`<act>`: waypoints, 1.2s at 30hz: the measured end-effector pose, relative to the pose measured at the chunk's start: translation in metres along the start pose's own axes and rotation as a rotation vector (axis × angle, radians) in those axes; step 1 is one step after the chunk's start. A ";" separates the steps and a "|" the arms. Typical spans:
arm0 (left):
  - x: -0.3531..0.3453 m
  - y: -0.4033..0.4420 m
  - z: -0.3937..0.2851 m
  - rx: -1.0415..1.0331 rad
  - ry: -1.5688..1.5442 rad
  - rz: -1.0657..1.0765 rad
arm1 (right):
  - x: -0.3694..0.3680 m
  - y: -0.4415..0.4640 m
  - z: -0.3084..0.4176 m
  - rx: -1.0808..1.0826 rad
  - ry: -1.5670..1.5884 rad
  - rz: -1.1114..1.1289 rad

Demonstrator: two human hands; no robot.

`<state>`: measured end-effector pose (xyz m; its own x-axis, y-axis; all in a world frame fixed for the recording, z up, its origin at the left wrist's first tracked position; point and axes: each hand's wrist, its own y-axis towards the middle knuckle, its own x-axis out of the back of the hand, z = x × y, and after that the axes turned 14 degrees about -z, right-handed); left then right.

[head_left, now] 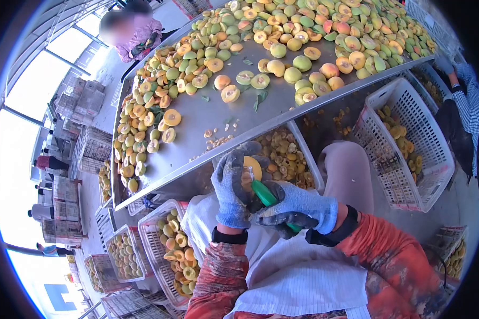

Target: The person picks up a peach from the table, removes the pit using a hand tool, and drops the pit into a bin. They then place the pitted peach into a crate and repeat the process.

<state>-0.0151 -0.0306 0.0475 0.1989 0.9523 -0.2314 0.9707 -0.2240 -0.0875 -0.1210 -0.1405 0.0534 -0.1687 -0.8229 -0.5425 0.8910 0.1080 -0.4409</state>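
My left hand (231, 183), in a blue and dark-grey work glove, is closed around a yellow-orange stone-fruit half (253, 168), its cut face toward my right hand. In a matching glove, my right hand (292, 207) grips a green-handled pitting tool (264, 193). The tool's tip is at the fruit, partly hidden by the fingers. Both hands are close together over my lap, just in front of the metal table's edge (218, 150). Under that edge, a bin of pits and scraps (285, 154) lies just beyond my hands.
Many whole and halved stone fruits (303, 63) cover the metal table, with loose pits (218, 139) near its edge. A white crate of fruit halves (176, 250) stands at my left and another white crate (410, 143) at my right. A co-worker (138, 40) is across the table; another person's sleeve (467, 101) is at right.
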 end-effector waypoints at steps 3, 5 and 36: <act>0.000 0.015 -0.008 0.279 -0.099 0.243 | 0.004 -0.001 0.004 -0.015 0.178 0.067; -0.001 0.015 -0.007 0.345 -0.134 0.230 | 0.004 -0.001 0.005 -0.018 0.267 0.054; 0.333 0.035 -0.020 0.043 1.292 -0.550 | 0.046 0.050 -0.024 0.087 0.176 -0.269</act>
<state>0.0873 0.2827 -0.0131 -0.1954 0.4291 0.8818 0.9636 0.2511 0.0914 -0.0948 -0.1596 -0.0111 -0.4664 -0.7057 -0.5333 0.8359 -0.1543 -0.5267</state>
